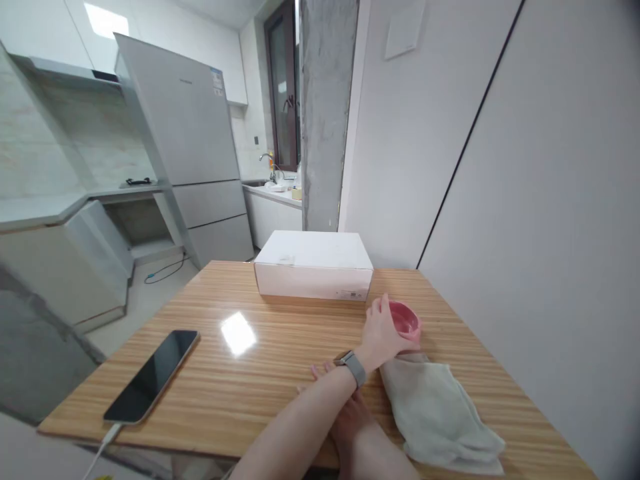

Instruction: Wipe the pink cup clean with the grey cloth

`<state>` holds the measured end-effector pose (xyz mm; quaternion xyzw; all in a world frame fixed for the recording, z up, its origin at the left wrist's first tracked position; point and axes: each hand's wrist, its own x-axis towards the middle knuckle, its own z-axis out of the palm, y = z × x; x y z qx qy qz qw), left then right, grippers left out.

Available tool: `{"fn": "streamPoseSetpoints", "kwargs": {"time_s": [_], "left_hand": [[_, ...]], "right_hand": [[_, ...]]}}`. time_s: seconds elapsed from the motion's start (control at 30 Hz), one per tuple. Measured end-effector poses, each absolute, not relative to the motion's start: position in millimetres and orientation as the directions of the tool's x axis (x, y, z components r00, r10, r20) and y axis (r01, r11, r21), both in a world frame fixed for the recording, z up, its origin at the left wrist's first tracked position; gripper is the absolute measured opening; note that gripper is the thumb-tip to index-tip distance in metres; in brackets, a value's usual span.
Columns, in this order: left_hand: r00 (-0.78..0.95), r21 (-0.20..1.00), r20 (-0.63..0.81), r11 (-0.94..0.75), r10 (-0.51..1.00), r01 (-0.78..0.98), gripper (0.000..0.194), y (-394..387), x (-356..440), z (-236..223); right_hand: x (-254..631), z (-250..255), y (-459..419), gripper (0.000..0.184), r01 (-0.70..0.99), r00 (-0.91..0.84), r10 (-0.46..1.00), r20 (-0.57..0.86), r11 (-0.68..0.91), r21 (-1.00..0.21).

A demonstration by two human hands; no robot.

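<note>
- Kitchen behind, with a tall refrigerator on the left of the view and a pale wall on the right; wood-grain surface in front.
- Pink bowl: right part of the surface, past the near right corner of the white box. Mouth visible; round, so no clear long axis.
- Left hand, wearing a watch, reaches across to the bowl. Fingers closed on it: fingertips at its left and far side, thumb along the near side. Bowl lies directly to the right of the palm, in contact.
- Right hand lies below the left forearm, palm toward the surface, fingers spread and holding nothing visible; partly hidden by that forearm.
- Arms cross: left forearm on top, running from near left toward far right; right forearm angled the opposite way. Left hand is clearly the nearer of the two to the bowl.
- Pale cloth, folded, just on the near side of the bowl; long axis runs from there toward the near right edge. Its far end seems to touch the bowl or thumb, though the overlap obscures this.
- Phone with a white cable, well apart, on the left side of the surface.
</note>
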<state>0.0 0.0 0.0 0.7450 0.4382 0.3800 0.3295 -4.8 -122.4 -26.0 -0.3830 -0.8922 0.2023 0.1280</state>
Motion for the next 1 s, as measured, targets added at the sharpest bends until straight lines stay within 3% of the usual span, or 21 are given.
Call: {"fn": "streamPoseSetpoints", "kwargs": {"time_s": [0.13, 0.27, 0.43, 0.6, 0.8, 1.0], "left_hand": [[0.276, 0.825, 0.287, -0.383, 0.917, 0.415, 0.103, -4.5, -5.2, 9.4], [0.216, 0.862, 0.276, -0.341, 0.936, 0.374, 0.105, -9.7, -30.6, 18.8], [0.082, 0.868, 0.346, -0.352, 0.935, 0.35, 0.106, -22.4, -94.6, 33.1], [-0.094, 0.843, 0.383, -0.307, 0.919, 0.441, 0.098, -29.8, -178.2, 42.3], [-0.282, 0.772, 0.383, -0.137, 0.88, 0.62, 0.096, -27.4, -265.2, 28.0], [-0.359, 0.721, 0.38, -0.03, 0.853, 0.692, 0.094, -19.9, -309.5, 11.8]], "right_hand": [[-2.7, -26.6, -120.9, 0.1, 0.619, -0.686, 0.723, 0.084, 0.641, -0.454], [-3.0, -41.2, -111.6, 0.099, 0.609, -0.732, 0.681, 0.032, 0.674, -0.418], [-1.8, -51.7, -104.1, 0.105, 0.563, -0.774, 0.63, 0.066, 0.733, -0.381], [-6.5, -31.4, -106.7, 0.112, 0.602, -0.772, 0.634, -0.054, 0.7, -0.384], [-17.3, -4.8, -111.6, 0.135, 0.683, -0.722, 0.652, -0.232, 0.617, -0.391], [-16.7, -2.0, -111.8, 0.133, 0.695, -0.71, 0.652, -0.266, 0.589, -0.412]]}}
